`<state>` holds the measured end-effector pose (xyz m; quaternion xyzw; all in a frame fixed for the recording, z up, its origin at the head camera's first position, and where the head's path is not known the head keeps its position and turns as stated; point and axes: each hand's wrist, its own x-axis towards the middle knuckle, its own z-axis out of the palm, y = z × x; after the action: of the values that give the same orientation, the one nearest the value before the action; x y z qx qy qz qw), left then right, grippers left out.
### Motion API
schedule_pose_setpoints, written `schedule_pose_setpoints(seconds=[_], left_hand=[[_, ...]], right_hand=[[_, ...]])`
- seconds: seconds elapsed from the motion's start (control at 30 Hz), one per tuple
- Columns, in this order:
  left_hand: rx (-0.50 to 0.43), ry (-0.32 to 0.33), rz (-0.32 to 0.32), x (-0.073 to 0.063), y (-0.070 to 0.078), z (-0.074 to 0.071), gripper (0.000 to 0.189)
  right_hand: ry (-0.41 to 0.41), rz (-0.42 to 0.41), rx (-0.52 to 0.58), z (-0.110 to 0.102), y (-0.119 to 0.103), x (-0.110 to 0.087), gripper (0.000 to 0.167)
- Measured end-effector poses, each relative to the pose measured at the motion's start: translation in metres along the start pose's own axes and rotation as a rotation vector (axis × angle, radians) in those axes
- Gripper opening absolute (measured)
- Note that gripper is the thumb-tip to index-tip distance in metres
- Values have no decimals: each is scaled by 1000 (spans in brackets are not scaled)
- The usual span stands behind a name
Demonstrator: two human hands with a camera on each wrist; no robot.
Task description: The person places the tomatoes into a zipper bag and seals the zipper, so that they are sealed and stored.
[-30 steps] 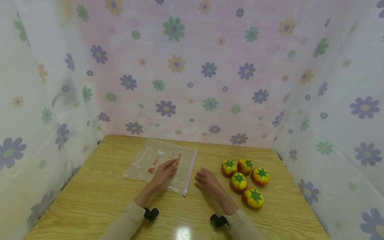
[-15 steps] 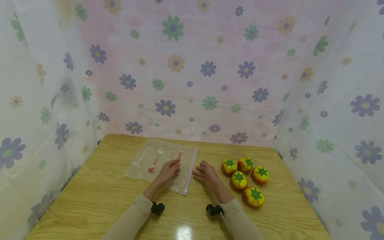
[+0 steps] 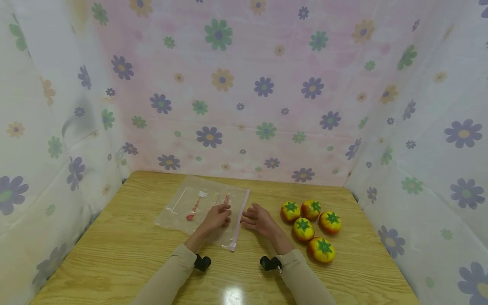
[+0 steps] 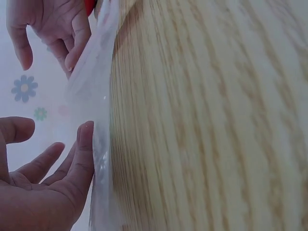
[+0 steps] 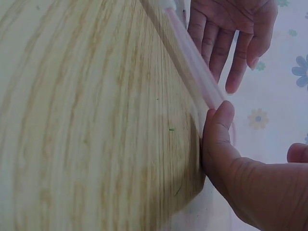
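Standing here, flowered back cloth (image 3: pixel 244 140) = 12. Clear zip bag (image 3: pixel 203 205) lies on the wood table (image 3: pixel 126 237), 9–10 o'clock of the right hand (image 3: pixel 263 222). Left hand (image 3: pixel 216 219) over the bag, grip slack: fingertips touching film, thumb held apart. Right hand slack too: fingers extended to the pink zip strip (image 3: pixel 237 233) at the bag's 3 o'clock edge, thumb apart. Five yellow-red fruits (image 3: pixel 303 229), green-capped, clustered 3 o'clock of the right hand.

To the right of your right hand (image 3: pixel 263 221) sit five fruits (image 3: pixel 303 230); under your left hand (image 3: pixel 215 219), one bag (image 3: pixel 203 203).
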<state>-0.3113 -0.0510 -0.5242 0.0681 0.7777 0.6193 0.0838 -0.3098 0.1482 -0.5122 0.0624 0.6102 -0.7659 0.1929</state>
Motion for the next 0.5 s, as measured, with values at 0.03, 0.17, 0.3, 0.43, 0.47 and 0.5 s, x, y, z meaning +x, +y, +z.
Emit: schedule_pose_setpoints(seconds=[0.03, 0.17, 0.3, 0.43, 0.47, 0.5], left_hand=[[-5, -4, -5, 0, 1, 0, 40], [-15, -18, -4, -1, 2, 2, 40], [-33, -27, -2, -2, 3, 3, 40], [-74, -52, 2, -3, 3, 4, 38], [-84, -61, 10, -4, 3, 4, 38], [-95, -68, 12, -4, 3, 4, 37]], right_hand=[[-6, 2, -5, 0, 0, 0, 65], [-33, 8, -23, 0, 1, 1, 63], [-69, 5, -30, -1, 3, 2, 61], [-112, 1, -26, -1, 4, 1, 61], [-120, 1, -22, 0, 4, 1, 60], [-127, -1, -18, 0, 4, 0, 60]])
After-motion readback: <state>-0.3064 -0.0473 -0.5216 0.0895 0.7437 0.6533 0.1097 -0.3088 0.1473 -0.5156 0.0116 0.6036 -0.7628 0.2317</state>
